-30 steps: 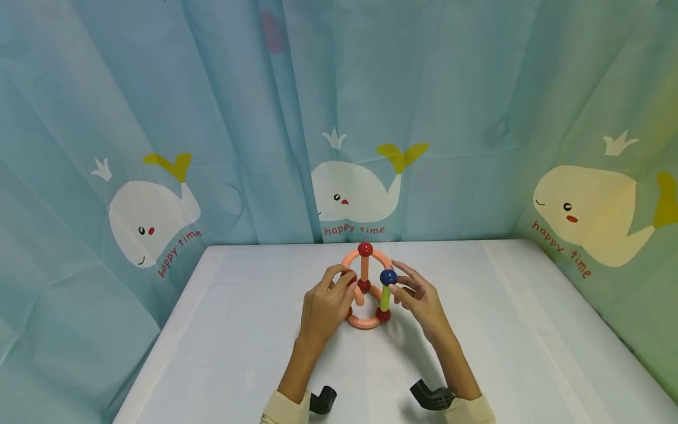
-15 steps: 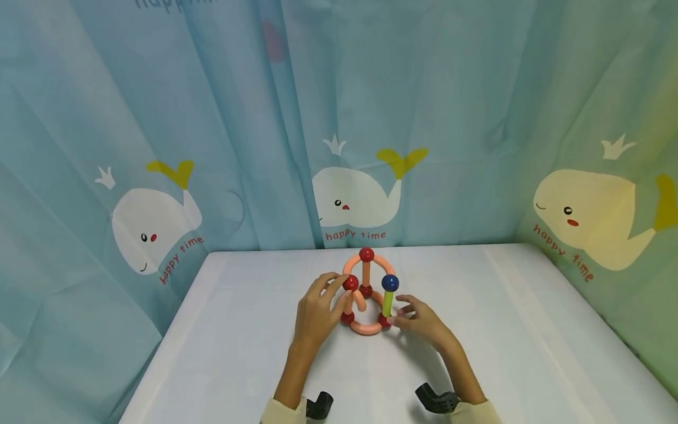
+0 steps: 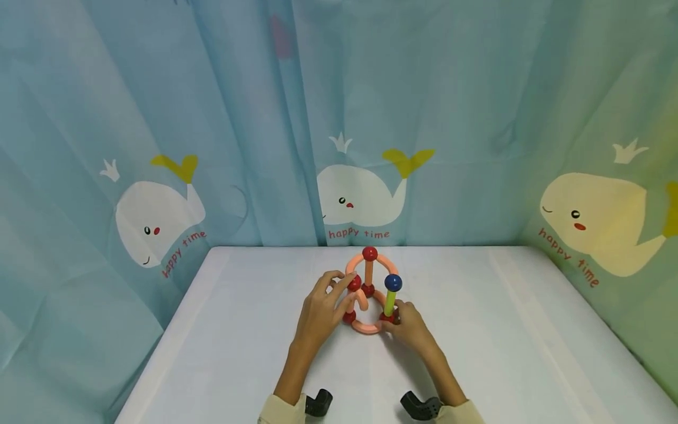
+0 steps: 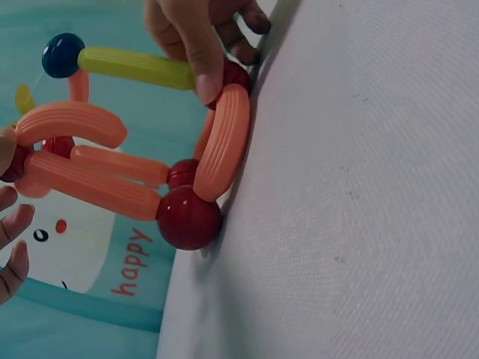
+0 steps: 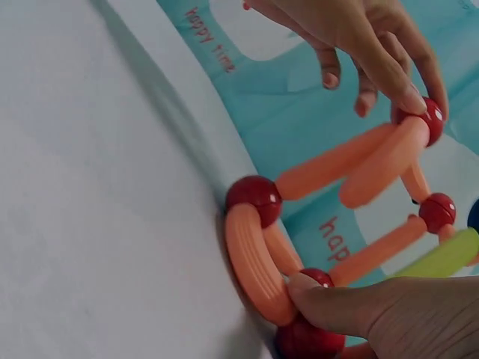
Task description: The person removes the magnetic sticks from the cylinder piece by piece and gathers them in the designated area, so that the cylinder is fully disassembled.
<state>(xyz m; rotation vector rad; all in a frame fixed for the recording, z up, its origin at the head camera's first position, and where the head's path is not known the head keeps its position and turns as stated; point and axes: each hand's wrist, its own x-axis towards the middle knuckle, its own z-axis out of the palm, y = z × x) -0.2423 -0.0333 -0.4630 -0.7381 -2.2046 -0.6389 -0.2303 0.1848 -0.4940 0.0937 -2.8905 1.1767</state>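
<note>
Left hand (image 3: 318, 309): pinched glossy red upper ball (image 5: 434, 117). Right hand (image 3: 413, 330): pinched glossy red base ball (image 4: 238, 74) below ribbed yellow-green rod (image 4: 135, 66).

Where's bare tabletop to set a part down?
The white table is bare left of the left hand and right of the right hand, out to its side edges. It's crowded around the middle, where both hands pinch the ball-and-rod frame.
</note>
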